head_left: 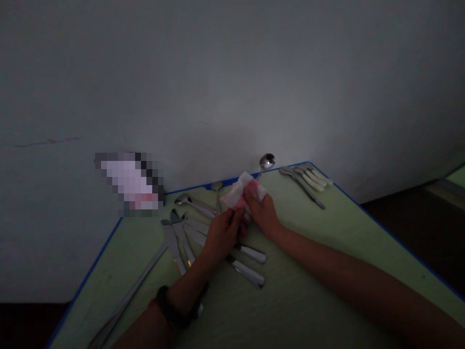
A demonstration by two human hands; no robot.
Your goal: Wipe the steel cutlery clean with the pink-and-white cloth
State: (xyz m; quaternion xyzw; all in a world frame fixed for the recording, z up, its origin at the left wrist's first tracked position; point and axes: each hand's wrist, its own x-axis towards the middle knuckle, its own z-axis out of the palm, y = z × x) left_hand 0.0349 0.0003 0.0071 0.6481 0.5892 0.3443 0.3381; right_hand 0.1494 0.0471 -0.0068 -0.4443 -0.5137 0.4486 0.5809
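Observation:
My right hand is closed around a pink and white cloth wrapped about the handle of a metal spoon, whose bowl sticks up toward the wall. At the lower end of the cloth, my left hand pinches it, with fingers curled. A dark band sits on my left wrist. Both hands are above a green table with a blue edge.
Several knives and spoons lie spread on the table left of and under my hands. A small group of utensils with pale handles lies at the far right corner. A long utensil lies at the left. The white wall stands close behind.

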